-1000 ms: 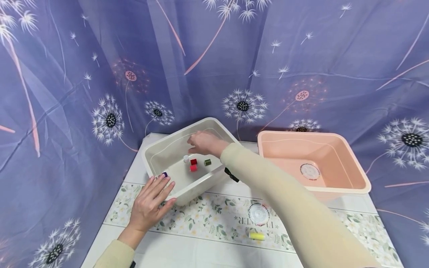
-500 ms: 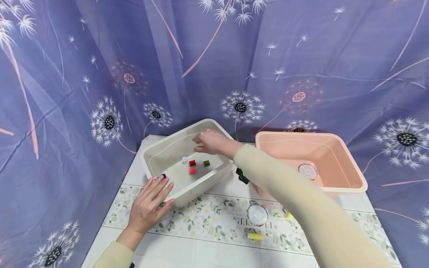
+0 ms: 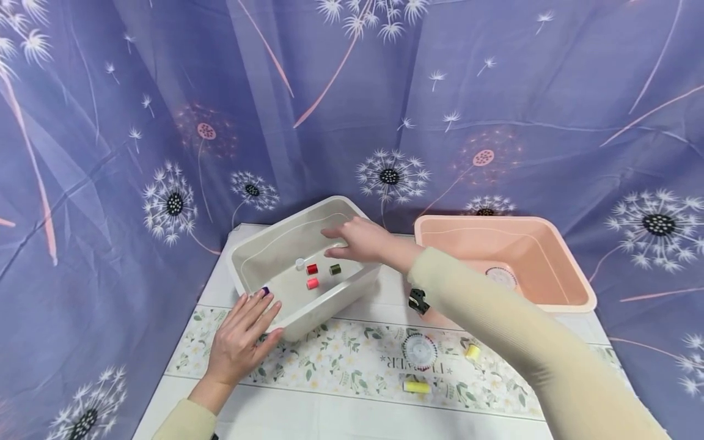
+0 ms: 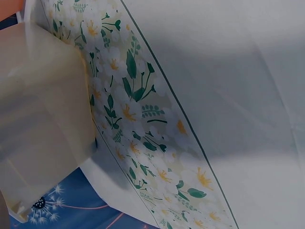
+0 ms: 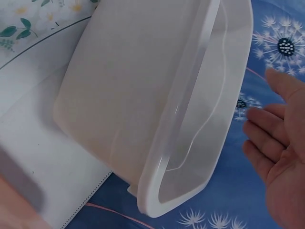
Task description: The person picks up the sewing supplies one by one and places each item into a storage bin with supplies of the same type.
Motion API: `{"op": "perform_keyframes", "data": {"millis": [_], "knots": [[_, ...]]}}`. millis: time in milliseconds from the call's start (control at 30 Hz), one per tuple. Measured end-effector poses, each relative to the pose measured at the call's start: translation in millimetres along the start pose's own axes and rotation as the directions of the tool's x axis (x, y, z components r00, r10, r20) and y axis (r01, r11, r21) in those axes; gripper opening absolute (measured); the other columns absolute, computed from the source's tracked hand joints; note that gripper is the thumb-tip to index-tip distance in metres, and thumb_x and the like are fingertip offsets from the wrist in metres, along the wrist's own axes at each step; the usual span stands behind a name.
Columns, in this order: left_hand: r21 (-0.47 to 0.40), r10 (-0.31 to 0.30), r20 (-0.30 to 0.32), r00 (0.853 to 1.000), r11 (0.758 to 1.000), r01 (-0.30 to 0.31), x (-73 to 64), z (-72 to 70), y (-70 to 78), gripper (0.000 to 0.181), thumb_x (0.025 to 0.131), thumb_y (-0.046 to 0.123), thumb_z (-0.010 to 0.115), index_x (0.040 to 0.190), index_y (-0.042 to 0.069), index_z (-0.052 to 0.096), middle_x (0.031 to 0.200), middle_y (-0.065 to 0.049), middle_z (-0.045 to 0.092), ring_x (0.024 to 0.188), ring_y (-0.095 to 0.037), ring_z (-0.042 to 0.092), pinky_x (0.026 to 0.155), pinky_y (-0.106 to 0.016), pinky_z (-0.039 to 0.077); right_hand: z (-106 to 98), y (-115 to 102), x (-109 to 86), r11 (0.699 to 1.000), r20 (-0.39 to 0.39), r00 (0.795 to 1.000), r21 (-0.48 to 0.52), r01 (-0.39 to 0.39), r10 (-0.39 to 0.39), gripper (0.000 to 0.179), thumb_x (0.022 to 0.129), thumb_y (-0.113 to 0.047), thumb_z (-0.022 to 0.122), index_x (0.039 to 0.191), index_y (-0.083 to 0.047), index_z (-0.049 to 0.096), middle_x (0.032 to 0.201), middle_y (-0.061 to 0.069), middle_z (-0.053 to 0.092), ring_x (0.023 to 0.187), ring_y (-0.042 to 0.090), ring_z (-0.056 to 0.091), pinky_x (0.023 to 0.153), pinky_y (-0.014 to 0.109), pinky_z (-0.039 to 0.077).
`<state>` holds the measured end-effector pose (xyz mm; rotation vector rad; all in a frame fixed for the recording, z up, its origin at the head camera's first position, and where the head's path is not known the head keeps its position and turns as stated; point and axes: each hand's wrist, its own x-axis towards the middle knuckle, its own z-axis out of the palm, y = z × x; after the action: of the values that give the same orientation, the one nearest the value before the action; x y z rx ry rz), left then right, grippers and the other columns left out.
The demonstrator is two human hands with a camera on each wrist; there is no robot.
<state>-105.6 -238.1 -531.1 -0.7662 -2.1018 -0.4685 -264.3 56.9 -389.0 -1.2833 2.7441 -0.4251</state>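
A pale grey plastic bin (image 3: 324, 308) stands at a slant on the left of the table. My left hand (image 3: 239, 342) lies over its near left rim with fingers nearly straight. Beside those fingertips, inside the bin, is a purple thread spool (image 3: 266, 291). On the bin floor lie a white spool (image 3: 299, 264), a red spool (image 3: 312, 269), a pinkish-red spool (image 3: 312, 283) and a dark green spool (image 3: 335, 269). My right hand (image 3: 360, 238) hovers over the bin's right end. The right wrist view shows its fingers (image 5: 267, 136) loosely bent, holding nothing.
A peach bin (image 3: 572, 263) at the right contains a round pin wheel (image 3: 502, 278). Another pin wheel (image 3: 420, 351) lies on the floral runner, near a long yellow spool (image 3: 417, 387) and a shorter yellow spool (image 3: 472, 352). A blue dandelion curtain (image 3: 330, 153) hangs behind.
My right hand has drawn back to the right over the grey bin, uncovering the shorter yellow spool from beneath the forearm. The left hand stays at the rim. The view has shifted slightly.
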Motion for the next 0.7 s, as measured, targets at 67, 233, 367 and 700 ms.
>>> {"op": "perform_keyframes", "data": {"millis": [67,233,367,700], "knots": [[-0.001,0.003,-0.003,1.000,1.000,-0.003,-0.3,0.4,-0.5,0.054,0.110,0.053,0.053,0.127,0.008,0.079,0.130,-0.017,0.075,0.118,-0.042,0.072,0.124,-0.049,0.045,-1,-1,-7.6,1.000,-0.012,1.000,0.012,0.002,-0.002,0.051,0.103,-0.036,0.073,0.145,-0.007,0.067,0.127,0.012,0.077,0.105,0.030,0.078,0.103,0.046,0.061],[0.004,0.007,-0.007,1.000,1.000,-0.007,-0.3,0.4,-0.8,0.055,0.110,0.053,0.052,0.126,0.007,0.079,0.131,-0.016,0.075,0.118,-0.042,0.072,0.121,-0.051,0.047,-3,-4,-26.2,0.999,-0.049,0.999,0.026,0.025,-0.023,0.052,0.101,-0.036,0.075,0.144,-0.008,0.068,0.128,0.012,0.077,0.102,0.028,0.078,0.097,0.047,0.063],[0.004,-0.001,-0.001,1.000,1.000,0.001,-0.2,-0.7,0.4,0.056,0.110,0.054,0.052,0.127,0.008,0.079,0.134,-0.014,0.074,0.120,-0.041,0.072,0.122,-0.050,0.046,-3,-5,-39.5,0.999,-0.065,0.997,0.034,0.042,-0.040,0.053,0.101,-0.036,0.076,0.144,-0.008,0.068,0.141,0.011,0.070,0.115,0.030,0.075,0.104,0.046,0.061],[-0.003,0.000,-0.009,1.000,1.000,0.000,1.0,-0.8,2.3,0.056,0.110,0.054,0.052,0.126,0.008,0.079,0.130,-0.016,0.075,0.122,-0.038,0.071,0.123,-0.048,0.046,-2,-9,-73.6,0.995,-0.101,0.990,0.024,0.101,-0.098,0.057,0.099,-0.036,0.078,0.144,-0.003,0.066,0.145,0.016,0.067,0.121,0.031,0.073,0.109,0.046,0.059]]}}
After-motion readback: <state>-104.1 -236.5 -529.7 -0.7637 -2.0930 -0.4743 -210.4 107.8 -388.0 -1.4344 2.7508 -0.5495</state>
